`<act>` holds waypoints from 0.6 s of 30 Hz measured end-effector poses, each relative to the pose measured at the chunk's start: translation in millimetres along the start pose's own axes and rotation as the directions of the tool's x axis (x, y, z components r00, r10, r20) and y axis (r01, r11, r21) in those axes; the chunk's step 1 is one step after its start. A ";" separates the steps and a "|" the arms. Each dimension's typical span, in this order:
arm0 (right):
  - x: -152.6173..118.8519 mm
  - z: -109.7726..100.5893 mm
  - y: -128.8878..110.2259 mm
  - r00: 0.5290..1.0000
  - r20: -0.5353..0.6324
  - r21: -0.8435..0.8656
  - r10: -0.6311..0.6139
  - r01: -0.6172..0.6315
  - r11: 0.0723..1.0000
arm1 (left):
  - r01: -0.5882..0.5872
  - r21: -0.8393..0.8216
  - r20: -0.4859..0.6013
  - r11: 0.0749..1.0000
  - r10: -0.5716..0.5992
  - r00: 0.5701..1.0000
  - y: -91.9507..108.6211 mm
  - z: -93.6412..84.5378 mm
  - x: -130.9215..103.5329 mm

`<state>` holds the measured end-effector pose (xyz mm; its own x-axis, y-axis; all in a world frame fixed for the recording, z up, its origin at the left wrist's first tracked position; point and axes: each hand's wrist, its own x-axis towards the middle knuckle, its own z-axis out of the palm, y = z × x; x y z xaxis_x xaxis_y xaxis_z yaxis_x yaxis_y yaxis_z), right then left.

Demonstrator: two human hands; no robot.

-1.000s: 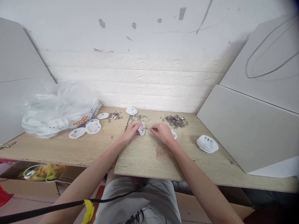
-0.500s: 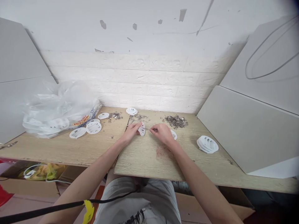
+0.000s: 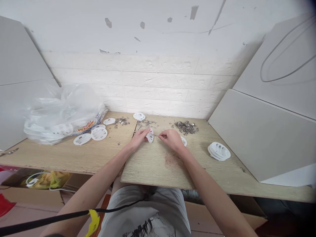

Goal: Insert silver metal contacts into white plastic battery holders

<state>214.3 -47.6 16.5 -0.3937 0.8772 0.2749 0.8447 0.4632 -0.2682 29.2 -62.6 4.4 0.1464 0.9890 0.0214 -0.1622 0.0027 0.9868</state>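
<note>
My left hand (image 3: 140, 138) holds a white slotted disc (image 3: 150, 135) tilted on edge over the table. The fingers of my right hand (image 3: 169, 137) pinch a thin, dark, pointed item (image 3: 156, 135), whose tip is at or close to the disc's right face; its exact shape is too small to tell. Partly behind my right wrist lies another white disc (image 3: 184, 141). A pile of small metal pieces (image 3: 187, 127) sits beyond my right hand, and smaller scatterings (image 3: 148, 123) lie behind the held disc.
Stacked white discs (image 3: 219, 151) stand on the right of the wooden table (image 3: 153, 168). At left are loose discs (image 3: 99, 133), more metal bits (image 3: 122, 121) and a clear plastic bag (image 3: 64, 112) of discs. A black cable (image 3: 74, 214) crosses low in front of me.
Both hands keep nearly the same hold and place. The disc in my left hand has turned very slightly, and the whole view has shifted a little.
</note>
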 end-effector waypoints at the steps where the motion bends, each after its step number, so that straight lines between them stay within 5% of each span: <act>1: 0.0 0.5 0.1 1.000 0.002 -0.003 -0.001 0.001 1.000 | -0.002 0.001 0.005 1.000 0.002 1.000 -0.2 0.0 0.2; 18: 0.4 -3.8 -1.2 1.000 -0.001 0.039 0.009 -0.009 0.999 | 0.005 -0.051 -0.015 0.999 -0.006 1.000 -0.4 0.0 0.8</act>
<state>214.5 -48.3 20.4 -0.3855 0.8814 0.2729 0.8335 0.4595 -0.3069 29.4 -61.9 4.0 0.1332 0.9910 0.0129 -0.2111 0.0157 0.9773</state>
